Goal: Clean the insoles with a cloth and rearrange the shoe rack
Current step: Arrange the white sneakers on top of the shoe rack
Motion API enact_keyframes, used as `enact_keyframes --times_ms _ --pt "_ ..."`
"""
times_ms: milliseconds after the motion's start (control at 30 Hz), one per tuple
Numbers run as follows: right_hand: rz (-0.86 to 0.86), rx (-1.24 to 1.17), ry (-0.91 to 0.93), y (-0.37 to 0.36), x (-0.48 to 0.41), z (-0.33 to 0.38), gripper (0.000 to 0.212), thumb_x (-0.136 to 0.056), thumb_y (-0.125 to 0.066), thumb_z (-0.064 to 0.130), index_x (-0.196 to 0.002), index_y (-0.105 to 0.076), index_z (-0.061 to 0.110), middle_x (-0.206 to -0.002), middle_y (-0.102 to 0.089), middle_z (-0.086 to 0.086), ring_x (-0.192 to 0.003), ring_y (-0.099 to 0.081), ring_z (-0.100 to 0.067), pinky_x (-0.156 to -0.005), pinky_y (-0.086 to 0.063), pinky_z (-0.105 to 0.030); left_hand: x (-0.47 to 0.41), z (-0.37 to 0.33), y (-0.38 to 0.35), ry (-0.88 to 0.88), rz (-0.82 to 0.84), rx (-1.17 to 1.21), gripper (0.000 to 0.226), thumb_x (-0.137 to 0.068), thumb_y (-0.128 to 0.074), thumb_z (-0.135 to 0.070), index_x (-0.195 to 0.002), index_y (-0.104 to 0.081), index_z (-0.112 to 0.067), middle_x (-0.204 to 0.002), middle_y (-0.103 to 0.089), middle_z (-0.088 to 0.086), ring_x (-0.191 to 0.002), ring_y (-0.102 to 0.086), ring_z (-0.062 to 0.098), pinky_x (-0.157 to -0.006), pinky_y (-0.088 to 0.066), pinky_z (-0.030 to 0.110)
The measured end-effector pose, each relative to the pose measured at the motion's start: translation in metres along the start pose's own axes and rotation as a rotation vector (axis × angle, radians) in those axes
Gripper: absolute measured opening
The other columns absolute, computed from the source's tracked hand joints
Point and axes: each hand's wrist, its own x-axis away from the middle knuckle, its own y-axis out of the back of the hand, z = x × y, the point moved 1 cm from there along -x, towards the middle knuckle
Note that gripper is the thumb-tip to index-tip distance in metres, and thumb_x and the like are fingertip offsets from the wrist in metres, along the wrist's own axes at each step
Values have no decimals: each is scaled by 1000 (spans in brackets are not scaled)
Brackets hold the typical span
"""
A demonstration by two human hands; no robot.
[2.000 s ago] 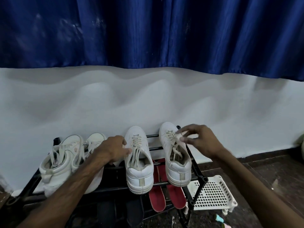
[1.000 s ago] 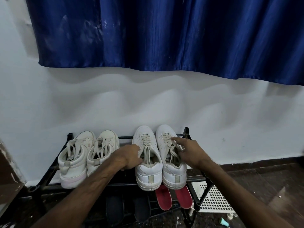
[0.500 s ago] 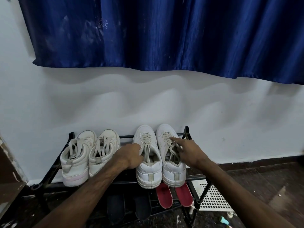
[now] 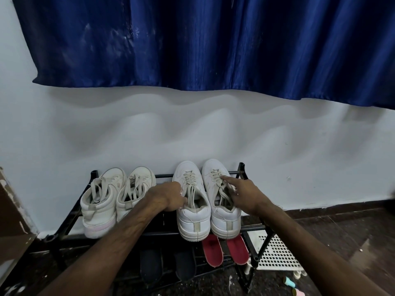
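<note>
**Shoe rack** [image 4: 254, 228], black frame.
- Lower shelf: two black insoles [image 4: 150, 267] near the middle and two red insoles [image 4: 237, 249] toward the right end, all lying front to back.
- Top shelf, right end: low white sneakers [image 4: 193, 214], side by side and touching, heels at the front rail, toes toward the wall [image 4: 192, 135].
- Left hand [image 4: 168, 197] curls round the left sneaker's outer collar.
- Right hand [image 4: 241, 195] is spread, forefinger straight on the right sneaker's laces.
- Top shelf, left end: high-top pair [image 4: 100, 206], pointing the same way.
</note>
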Motion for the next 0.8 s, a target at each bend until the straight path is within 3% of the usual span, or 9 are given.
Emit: enact_keyframes --times_ms 133,267,500,667,800 --pt "32 -18 -4 6 5 -1 48 -98 -48 21 -146 -43 28 -138 -57 -7 -122 -57 -23 -101 -43 -28 11 -12 21 -25 -133 -19 52 -96 -49 -40 -142 -43 -18 -144 -51 6 -129 -50 28 -105 -41 38" --pt "-5 -23 33 12 12 7 47 -102 -43 34 -145 -43 16 -145 -50 -4 -135 -45 -19 -110 -35 -30 31 -40 23 -129 -322 -64 48 -98 -47 -37 -142 -42 -18 -142 -52 5 -127 -51 28 -99 -41 37" --pt "-7 56 58 14 23 19 61 -102 -41 41 -151 -28 9 -158 -28 -8 -147 -21 -18 -116 -16 -25 37 -78 16 -234 -348 31 51 -98 -50 -34 -145 -39 -17 -148 -47 1 -133 -46 24 -102 -39 39" --pt "-59 57 43 25 34 15 58 -101 -45 34 -151 -28 10 -158 -29 -7 -146 -23 -21 -116 -19 -29 41 -114 10 -292 -333 32 53 -95 -54 -25 -146 -38 -17 -141 -53 4 -126 -52 26 -98 -44 39" --pt "-79 55 27 35 47 -4 50 -99 -48 30 -145 -38 12 -147 -43 -8 -138 -38 -25 -112 -33 -37 42 -150 2 -361 -349 -5 45 -93 -56 -17 -138 -48 -19 -132 -61 2 -118 -57 25 -90 -46 38"
